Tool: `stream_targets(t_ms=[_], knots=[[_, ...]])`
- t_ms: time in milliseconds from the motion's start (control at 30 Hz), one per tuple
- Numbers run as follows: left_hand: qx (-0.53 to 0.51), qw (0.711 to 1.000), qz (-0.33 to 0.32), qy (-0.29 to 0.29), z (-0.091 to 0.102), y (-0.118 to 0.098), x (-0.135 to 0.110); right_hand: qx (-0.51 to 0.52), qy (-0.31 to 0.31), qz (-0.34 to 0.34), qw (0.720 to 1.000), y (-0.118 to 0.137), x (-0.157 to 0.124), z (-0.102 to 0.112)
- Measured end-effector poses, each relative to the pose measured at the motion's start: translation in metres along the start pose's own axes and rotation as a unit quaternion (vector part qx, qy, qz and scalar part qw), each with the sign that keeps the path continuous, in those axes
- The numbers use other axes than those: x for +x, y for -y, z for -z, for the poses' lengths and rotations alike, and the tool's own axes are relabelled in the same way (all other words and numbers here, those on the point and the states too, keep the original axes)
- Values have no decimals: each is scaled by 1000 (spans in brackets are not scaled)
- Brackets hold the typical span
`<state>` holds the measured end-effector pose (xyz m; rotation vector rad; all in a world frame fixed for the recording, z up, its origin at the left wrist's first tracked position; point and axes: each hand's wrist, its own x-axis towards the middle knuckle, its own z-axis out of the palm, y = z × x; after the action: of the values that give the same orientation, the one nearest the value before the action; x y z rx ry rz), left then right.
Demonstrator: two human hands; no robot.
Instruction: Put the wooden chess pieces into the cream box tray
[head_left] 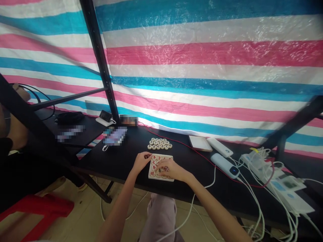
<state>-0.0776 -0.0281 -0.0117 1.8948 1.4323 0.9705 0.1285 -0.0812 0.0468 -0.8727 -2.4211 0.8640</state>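
Observation:
A small white tray [170,157] of round Chinese chess pieces with red characters lies near the front edge of a black table [121,158]. My left hand [141,160] rests at the tray's left edge, fingers curled against its rim. My right hand [171,169] lies over the tray's right half, fingertips down on the pieces; whether it pinches one I cannot tell. Behind the tray, several more pale chess pieces [159,143] lie in neat rows on the table.
To the right lie a flat pinkish box [200,143], two white power banks [224,164], a power strip [262,164] and tangled white cables. A black frame post [101,64] stands behind left. A striped tarp hangs behind. Another person's arm [15,127] shows at far left; a red stool [40,208] below.

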Motion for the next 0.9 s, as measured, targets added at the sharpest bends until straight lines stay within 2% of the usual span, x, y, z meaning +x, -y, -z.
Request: stream_targets(t_ms=[67, 167, 233, 333, 400, 500, 700, 767, 900], knots=[[0, 1000, 1, 2, 0, 0, 0, -4, -78, -37, 996, -16, -1, 8], [-6, 1000, -2, 8, 1, -1, 0, -43, -213, -94, 972, -52, 1, 22], [-12, 1000, -3, 9, 1, -1, 0, -75, -246, -111, 960, -77, 2, 29], [-12, 1000, -5, 8, 1, 0, 0, -130, -218, -115, 960, -103, 1, 32], [-7, 1000, -3, 8, 0, 0, 0, -170, -203, -119, 957, -108, -1, 31], [-6, 1000, 2, 9, 1, 0, 0, -229, -215, -138, 939, -105, -2, 27], [-17, 1000, -3, 9, 1, 0, 1, -331, -246, -208, 887, -95, 9, 18], [-15, 1000, -1, 10, 1, 0, 1, -344, -241, -217, 881, -94, 10, 16], [-13, 1000, 0, 7, 0, 2, 1, -334, -241, -200, 889, -93, 0, 17]])
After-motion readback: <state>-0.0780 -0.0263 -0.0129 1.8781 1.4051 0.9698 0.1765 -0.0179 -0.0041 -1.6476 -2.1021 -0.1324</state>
